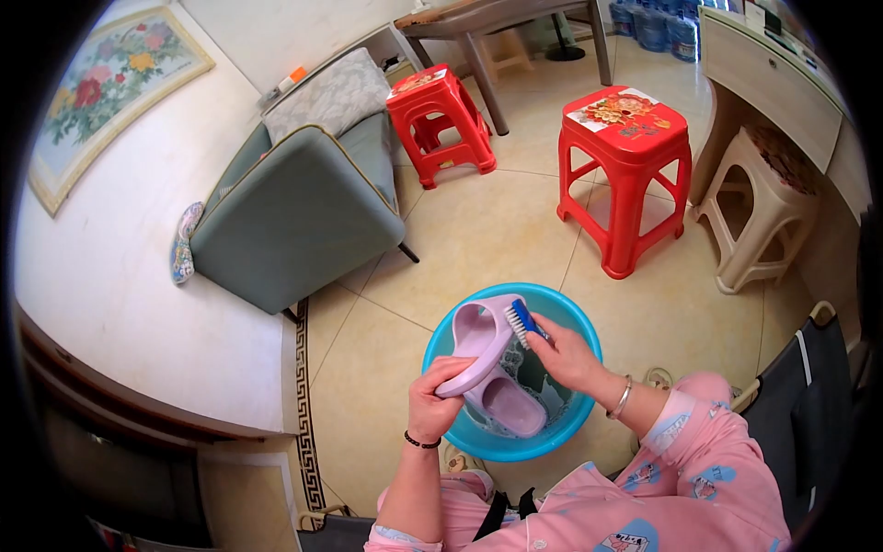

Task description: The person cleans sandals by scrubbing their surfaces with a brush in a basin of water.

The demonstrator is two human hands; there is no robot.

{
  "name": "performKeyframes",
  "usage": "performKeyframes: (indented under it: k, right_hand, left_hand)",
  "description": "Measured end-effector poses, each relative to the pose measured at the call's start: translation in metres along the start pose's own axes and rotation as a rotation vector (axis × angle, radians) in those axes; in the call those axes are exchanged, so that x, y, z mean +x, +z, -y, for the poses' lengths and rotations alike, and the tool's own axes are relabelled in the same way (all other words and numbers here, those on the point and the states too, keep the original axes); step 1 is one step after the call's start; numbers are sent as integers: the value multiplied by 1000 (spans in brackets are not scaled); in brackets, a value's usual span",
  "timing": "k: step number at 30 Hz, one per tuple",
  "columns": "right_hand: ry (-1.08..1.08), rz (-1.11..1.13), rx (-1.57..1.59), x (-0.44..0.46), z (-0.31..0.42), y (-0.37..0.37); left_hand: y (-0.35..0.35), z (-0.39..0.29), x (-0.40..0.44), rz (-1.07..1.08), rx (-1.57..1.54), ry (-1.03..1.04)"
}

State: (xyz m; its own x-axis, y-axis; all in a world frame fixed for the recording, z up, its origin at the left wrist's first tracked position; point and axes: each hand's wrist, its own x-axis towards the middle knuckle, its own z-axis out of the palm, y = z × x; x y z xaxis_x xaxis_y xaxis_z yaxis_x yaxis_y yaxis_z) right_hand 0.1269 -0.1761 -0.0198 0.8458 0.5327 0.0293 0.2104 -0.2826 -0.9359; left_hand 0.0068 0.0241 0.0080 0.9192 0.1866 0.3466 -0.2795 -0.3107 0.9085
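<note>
My left hand (436, 397) is closed around the heel end of a light purple slipper (477, 333), held tilted over a blue basin (441, 432). In my right hand (563, 352) is a blue scrubbing brush (522, 319) with white bristles, close against the slipper's side; whether the bristles touch it I cannot tell. A second purple slipper (513, 408) lies in the basin below, amid soapy water (552, 396). The fingertips of my left hand are partly hidden by the slipper.
Two red plastic stools (624, 138) stand ahead on the tiled floor. A grey-green armchair (299, 225) is at left, a beige stool (762, 207) by the white desk (782, 69) at right. Water bottles (653, 29) stand far back. A dark folding chair (796, 396) is beside me.
</note>
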Motion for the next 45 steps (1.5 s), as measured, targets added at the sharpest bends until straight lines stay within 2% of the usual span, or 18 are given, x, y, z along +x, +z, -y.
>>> performKeyframes:
  k: [2,5,9,12,17,19,20,23,26,33,35,36,37,39,40,41,43,45]
  right_hand:
    - [-120,44,-102,-12,18,-3]
    - [-279,173,-16,-28,27,5]
    - [-430,153,51,-31,21,10]
    - [-313,40,-13,-24,18,12]
    - [-72,59,-67,-15,19,6]
    - [-233,-29,48,-18,12,15]
    - [-233,-23,46,-21,13,18]
    - [-349,-85,-75,-30,19,21]
    - [-572,-66,-427,-41,31,17]
    - [-599,-19,-479,-39,26,18]
    - [-415,-71,-88,-29,22,21]
    - [-285,2,-10,-25,24,15]
    - [-286,4,-10,-22,23,12]
    - [-116,63,100,-16,18,9]
    - [-221,-38,181,-11,4,17]
    - [-219,-43,182,-7,-2,16]
    - [25,-1,172,-1,-7,11]
    - [36,-12,214,-3,0,10]
  left_hand:
    - [-2,-1,1,8,-13,13]
    - [-4,1,-1,14,83,1]
    - [-1,4,-2,-21,118,16]
    - [-4,2,-2,-22,78,-23]
    - [-1,3,-4,-57,14,-133]
    - [10,5,-4,-48,10,-178]
    - [14,10,-5,-39,83,-142]
    - [18,15,-8,-73,145,-160]
    - [22,22,-8,-68,95,-141]
    - [26,18,-8,-80,217,-197]
    - [24,22,-9,-110,209,-204]
    - [23,21,-9,-133,205,-166]
    - [23,18,-7,-135,206,-166]
    - [20,10,-4,-87,135,-114]
    - [19,8,-3,-82,135,-113]
    - [17,7,-4,-61,68,-140]
    - [15,9,-8,-37,-1,-167]
    - [12,18,-12,-42,-202,-339]
